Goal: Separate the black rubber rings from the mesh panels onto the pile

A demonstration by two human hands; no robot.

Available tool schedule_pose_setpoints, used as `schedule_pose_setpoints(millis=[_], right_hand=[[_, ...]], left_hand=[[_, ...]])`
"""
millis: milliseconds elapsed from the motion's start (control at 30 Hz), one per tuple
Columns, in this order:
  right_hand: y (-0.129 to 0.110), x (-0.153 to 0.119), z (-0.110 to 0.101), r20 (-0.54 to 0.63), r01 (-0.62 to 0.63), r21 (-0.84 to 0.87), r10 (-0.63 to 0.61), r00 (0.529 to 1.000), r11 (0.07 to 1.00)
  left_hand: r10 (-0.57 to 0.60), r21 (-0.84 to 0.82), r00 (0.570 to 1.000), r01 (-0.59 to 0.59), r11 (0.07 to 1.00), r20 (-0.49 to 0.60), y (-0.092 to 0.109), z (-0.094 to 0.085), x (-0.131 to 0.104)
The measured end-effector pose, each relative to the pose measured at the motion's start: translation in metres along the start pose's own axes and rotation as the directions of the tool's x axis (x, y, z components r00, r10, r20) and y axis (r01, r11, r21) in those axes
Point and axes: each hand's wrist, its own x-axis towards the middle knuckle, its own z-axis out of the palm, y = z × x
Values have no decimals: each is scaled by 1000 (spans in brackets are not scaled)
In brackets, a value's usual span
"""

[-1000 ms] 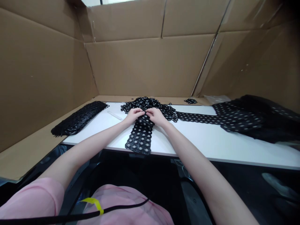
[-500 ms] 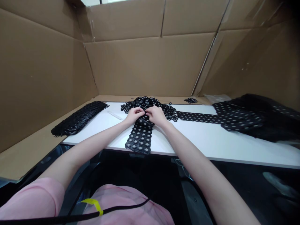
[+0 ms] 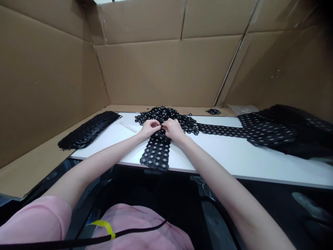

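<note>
My left hand (image 3: 151, 128) and my right hand (image 3: 172, 129) meet over the white table, fingertips pinched close together. Between them is a small black piece, probably one of the rings, mostly covered by my fingers. Directly below my hands a black strip with rows of pale round spots (image 3: 155, 152) runs to the table's front edge. Behind them lies a heap of small black rings (image 3: 166, 114). Whether the pinched piece is joined to the strip is hidden.
A bundle of black netting (image 3: 88, 130) lies at the left, beside a pale flat stick (image 3: 128, 127). Rightward, a dotted black band (image 3: 223, 131) leads to a pile of dotted black material (image 3: 273, 126). A few rings (image 3: 213, 111) sit near the back. Cardboard walls (image 3: 166, 73) enclose the table.
Both hands stay pinched at nearly the same spot, with slight finger movement. The whole view has shifted a little; the strip and the heap look unchanged.
</note>
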Motion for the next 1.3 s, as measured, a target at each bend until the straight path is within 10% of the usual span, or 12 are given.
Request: schedule_pose_setpoints(millis=[433, 800, 1100, 1300], right_hand=[[12, 0, 1, -122, -95, 348, 146, 982, 933], [8, 6, 4, 16, -342, 651, 438, 899, 678], [18, 8, 5, 131, -310, 836, 384, 914, 453], [16, 10, 6, -48, -255, 732, 421, 906, 632]], left_hand=[[-46, -222, 997, 58, 973, 59, 14, 0, -3], [-39, -225, 987, 73, 972, 154, 15, 0, -3], [-16, -298, 986, 66, 952, 165, 16, 4, -3], [5, -318, 991, 37, 947, 131, 18, 4, -2]])
